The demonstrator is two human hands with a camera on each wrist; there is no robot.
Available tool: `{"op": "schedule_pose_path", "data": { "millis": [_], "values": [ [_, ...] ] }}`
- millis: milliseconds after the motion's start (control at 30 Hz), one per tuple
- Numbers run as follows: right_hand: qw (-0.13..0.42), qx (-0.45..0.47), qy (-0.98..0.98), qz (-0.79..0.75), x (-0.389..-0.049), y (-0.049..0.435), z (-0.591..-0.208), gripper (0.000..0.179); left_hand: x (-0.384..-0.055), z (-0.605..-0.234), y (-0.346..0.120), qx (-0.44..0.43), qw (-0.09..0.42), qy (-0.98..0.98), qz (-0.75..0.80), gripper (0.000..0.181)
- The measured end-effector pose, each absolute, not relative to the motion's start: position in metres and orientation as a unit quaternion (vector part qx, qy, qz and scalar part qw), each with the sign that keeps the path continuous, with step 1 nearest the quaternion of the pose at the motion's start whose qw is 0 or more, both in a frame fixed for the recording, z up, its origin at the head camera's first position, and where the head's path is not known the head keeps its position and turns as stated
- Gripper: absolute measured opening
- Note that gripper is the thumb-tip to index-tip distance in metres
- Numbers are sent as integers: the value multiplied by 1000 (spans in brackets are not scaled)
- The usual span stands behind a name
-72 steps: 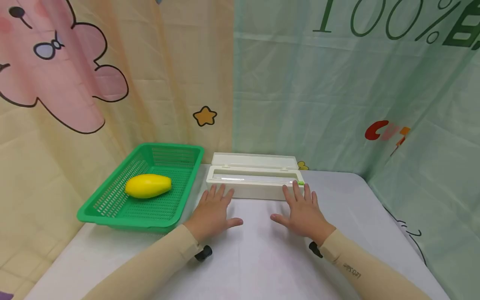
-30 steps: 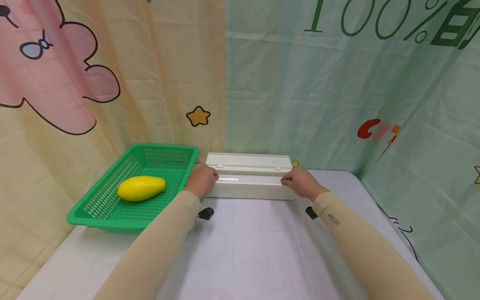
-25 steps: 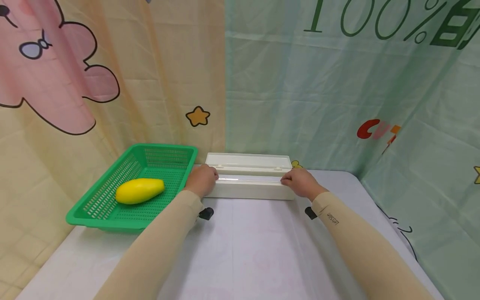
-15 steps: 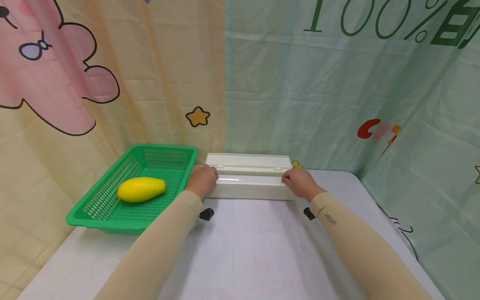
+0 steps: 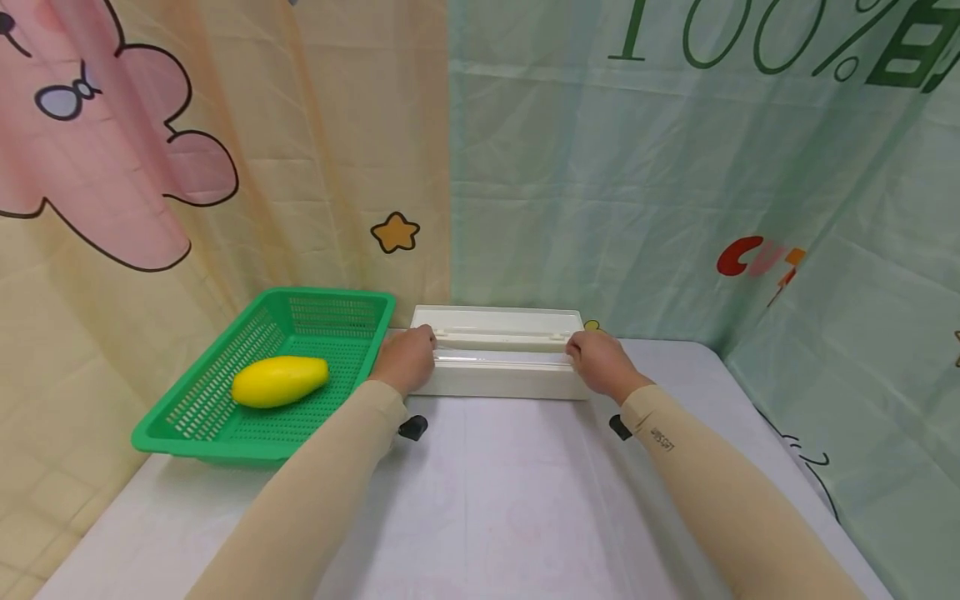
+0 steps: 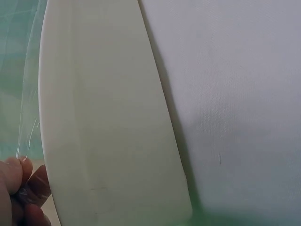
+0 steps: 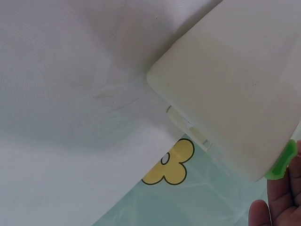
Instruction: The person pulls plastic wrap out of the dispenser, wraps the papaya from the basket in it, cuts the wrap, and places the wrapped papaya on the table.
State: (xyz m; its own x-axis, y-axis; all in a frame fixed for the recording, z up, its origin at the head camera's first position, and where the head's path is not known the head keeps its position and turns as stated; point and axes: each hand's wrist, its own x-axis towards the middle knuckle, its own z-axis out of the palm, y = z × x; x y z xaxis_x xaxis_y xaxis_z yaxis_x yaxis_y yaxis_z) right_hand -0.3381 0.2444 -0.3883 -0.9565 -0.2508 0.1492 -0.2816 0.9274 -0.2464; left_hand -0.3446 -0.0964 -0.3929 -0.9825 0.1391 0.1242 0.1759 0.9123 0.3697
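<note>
Left wrist view: the hand [image 6: 13, 181] pinches clear film [image 6: 28, 101].

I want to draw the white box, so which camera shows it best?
The head view, because the white box shows nearly whole with its lid open. The left wrist view shows only part, close up; the right wrist view shows one end and a green tab.

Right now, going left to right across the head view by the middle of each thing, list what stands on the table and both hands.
Green basket with a yellow fruit-like object lying in it → left hand → open white box → right hand.
</note>
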Motion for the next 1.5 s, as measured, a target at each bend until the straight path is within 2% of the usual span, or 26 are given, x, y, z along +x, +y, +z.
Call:
{"op": "schedule_pose_path", "data": {
  "millis": [300,500,767,1033,1500],
  "values": [
    [70,132,-980,132,-337,244,-384,22,-341,-385,-96,-90,46,-970,-222,16],
    [61,130,-977,156,-338,247,-382,25,-340,-378,-96,-92,50,-964,-244,19],
    [77,144,-968,189,-334,248,-372,23,-335,-365,-96,-102,32,-959,-264,22],
    [25,134,-967,216,-332,252,-367,22,-332,-362,-101,-121,45,-956,-263,24],
    [87,123,-973,178,-324,254,-359,29,-321,-343,-107,-130,97,-960,-229,22]
  ]
}}
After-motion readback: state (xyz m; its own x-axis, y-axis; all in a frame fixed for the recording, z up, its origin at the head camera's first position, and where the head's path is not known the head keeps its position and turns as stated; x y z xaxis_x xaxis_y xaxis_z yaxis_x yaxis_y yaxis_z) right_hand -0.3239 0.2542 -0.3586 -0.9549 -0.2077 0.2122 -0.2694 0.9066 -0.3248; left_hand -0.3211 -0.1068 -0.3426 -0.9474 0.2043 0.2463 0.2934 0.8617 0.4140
